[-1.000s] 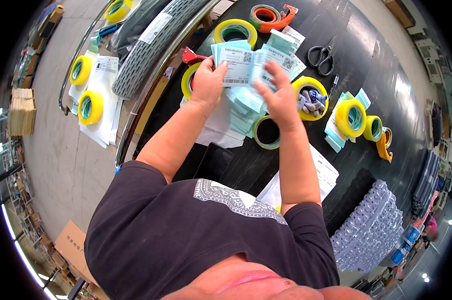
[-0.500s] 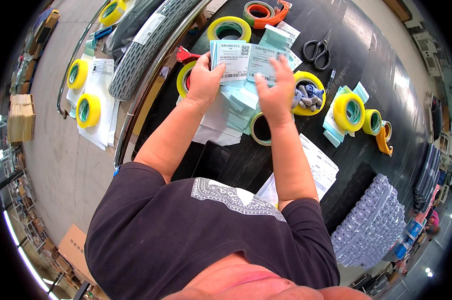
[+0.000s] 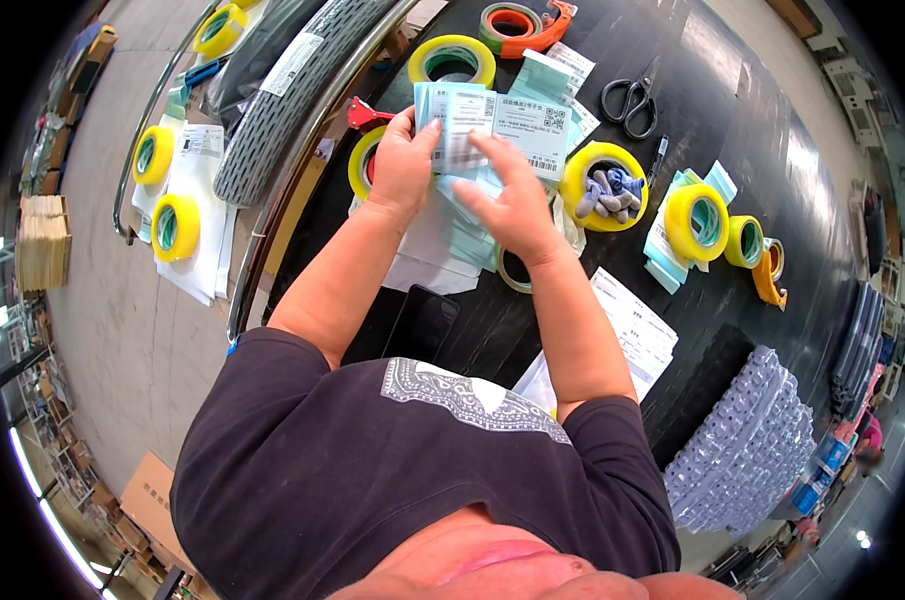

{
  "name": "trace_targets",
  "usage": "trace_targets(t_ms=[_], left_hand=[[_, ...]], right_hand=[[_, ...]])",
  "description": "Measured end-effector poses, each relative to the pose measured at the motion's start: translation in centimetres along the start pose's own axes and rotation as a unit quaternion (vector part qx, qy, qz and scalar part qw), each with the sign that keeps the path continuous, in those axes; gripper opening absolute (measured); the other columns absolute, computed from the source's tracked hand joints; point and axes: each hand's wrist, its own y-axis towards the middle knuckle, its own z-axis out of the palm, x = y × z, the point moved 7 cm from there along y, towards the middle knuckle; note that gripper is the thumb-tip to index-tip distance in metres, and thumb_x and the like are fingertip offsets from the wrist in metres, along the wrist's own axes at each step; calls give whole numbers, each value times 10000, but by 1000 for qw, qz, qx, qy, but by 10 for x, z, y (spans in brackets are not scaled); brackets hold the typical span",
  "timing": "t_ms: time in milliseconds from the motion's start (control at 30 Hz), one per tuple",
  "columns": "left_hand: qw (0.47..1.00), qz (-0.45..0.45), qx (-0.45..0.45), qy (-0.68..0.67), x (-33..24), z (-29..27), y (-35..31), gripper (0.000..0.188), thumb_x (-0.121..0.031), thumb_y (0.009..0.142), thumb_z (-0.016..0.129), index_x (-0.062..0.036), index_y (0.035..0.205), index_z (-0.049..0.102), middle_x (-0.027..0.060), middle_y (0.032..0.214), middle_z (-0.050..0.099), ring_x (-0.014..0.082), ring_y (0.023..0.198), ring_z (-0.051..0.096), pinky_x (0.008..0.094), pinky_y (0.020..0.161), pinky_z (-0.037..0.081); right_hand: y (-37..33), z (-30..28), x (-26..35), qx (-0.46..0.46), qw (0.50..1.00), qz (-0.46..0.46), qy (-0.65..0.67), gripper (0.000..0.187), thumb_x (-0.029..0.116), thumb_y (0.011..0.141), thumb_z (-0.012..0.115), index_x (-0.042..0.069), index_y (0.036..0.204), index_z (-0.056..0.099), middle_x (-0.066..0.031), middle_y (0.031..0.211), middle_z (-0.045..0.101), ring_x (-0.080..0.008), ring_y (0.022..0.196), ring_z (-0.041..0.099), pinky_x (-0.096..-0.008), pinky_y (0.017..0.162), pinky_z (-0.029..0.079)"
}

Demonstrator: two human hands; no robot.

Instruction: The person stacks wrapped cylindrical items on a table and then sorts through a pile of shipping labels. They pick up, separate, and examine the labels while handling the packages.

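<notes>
A strip of printed shipping labels with pale blue backing (image 3: 532,128) is held up over the table, pinched at its left end between the thumb and fingers of my left hand (image 3: 402,170). Just below and over the strip, my right hand (image 3: 515,205) has its fingers apart, thumb and forefinger pointing at the labels. The label near its fingertips is smeared by motion. I cannot tell whether the right fingertips touch the paper. More pale blue label strips (image 3: 472,240) hang or lie beneath both hands.
Around the labels lie yellow tape rolls (image 3: 452,45), one holding grey-blue gloves (image 3: 610,195), plus an orange tape dispenser (image 3: 532,40), black scissors (image 3: 629,105) and a marker (image 3: 658,157). A dark phone (image 3: 422,322) and printed sheets (image 3: 632,325) are nearer me. Bubble wrap (image 3: 742,450) stands at right.
My right hand has moved left and down, from the strip's right part to below its middle. The strip's right end now shows a different, more spread-out label. My left hand keeps its grip.
</notes>
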Motion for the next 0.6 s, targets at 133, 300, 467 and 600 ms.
trace_targets(t_ms=[133, 300, 467, 600], left_hand=[[999, 12, 14, 44, -5, 6, -4, 431, -26, 893, 614, 66, 1285, 461, 136, 1158, 604, 178, 1005, 609, 299, 895, 493], [993, 50, -3, 102, -3, -2, -2, 443, 6, 880, 608, 65, 1292, 455, 137, 1160, 601, 178, 1019, 608, 296, 904, 490], [997, 44, 0, 65, -1, 1, -3, 441, 19, 882, 593, 67, 1297, 452, 141, 1166, 601, 178, 1037, 605, 293, 915, 484], [997, 42, -9, 63, 2, -4, -2, 431, 21, 887, 580, 68, 1296, 452, 139, 1166, 600, 180, 1034, 605, 297, 923, 481]], right_hand=[[-3, 19, 6, 62, 996, 6, -59, 654, 281, 759, 753, 48, 1326, 524, -191, 1391, 497, -389, 1341, 385, -450, 1107, 319], [-2, -1, -3, -28, 994, -28, -105, 673, 263, 766, 743, 17, 1339, 489, -219, 1419, 449, -407, 1338, 369, -456, 1110, 303], [-3, -60, -38, -232, 956, 89, -153, 770, 255, 780, 726, -75, 1377, 370, -274, 1398, 427, -419, 1320, 360, -452, 1113, 277], [4, -62, -40, -142, 951, 195, -193, 867, 323, 782, 722, -88, 1417, 297, -272, 1387, 436, -414, 1312, 359, -448, 1115, 267]])
